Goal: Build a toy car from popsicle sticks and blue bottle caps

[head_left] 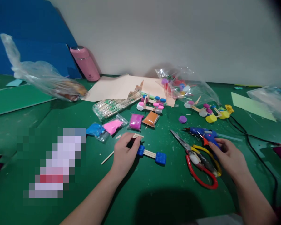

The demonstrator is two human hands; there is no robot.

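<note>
My left hand (125, 153) is closed, pinching a few short wooden sticks (138, 136) between thumb and fingers. Just right of it, short sticks (150, 153) join two blue blocks (160, 158), one partly behind my thumb. My right hand (231, 159) grips the handle of a blue glue gun (207, 133) with an orange trigger and a small red light. The gun's nozzle points left over the table. Scissors (194, 157) with one red and one yellow handle lie below the gun, beside other tools partly hidden there. A loose stick (107, 157) rests left of my left hand.
Clay packets, purple (135, 121), orange (151, 118), pink (112, 125) and blue (95, 129), lie ahead. Behind are bundled sticks (117, 104), small stick models (151, 104) and a pink bottle (85, 63). The gun's black cable (257, 156) crosses the right side.
</note>
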